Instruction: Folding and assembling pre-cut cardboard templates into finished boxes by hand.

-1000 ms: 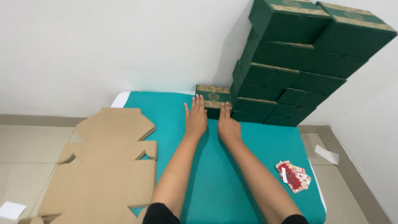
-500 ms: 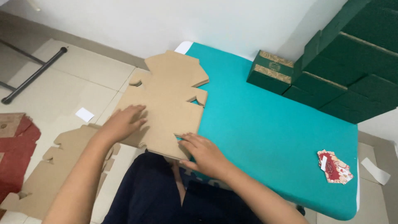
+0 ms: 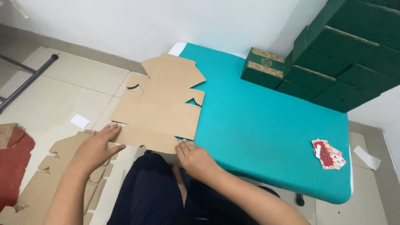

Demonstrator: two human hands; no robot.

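A flat, die-cut sheet of brown cardboard (image 3: pixel 160 104) lay in the middle left of the frame, half on the teal worktop (image 3: pixel 266 133) and half hanging over its left edge above the tiled floor (image 3: pixel 62 91). The left hand (image 3: pixel 93 148) rested on the near left corner of this sheet, palm down, with the fingers (image 3: pixel 109 130) stretched out flat and only a little spread. The right hand (image 3: pixel 196 158) was at the near right corner, fingers together and pressed against the edge; it seemed to pinch the flap, but the view did not show the thumb clearly. More brown cardboard cutouts (image 3: pixel 46 179) lay on the floor at the lower left of the frame. In the upper right stood a stack of dark green boxes (image 3: pixel 350 54), with one smaller green box with gold trim (image 3: pixel 263 68) just beside it. A small red patterned card packet (image 3: pixel 328 154) lay near the right edge of the worktop.
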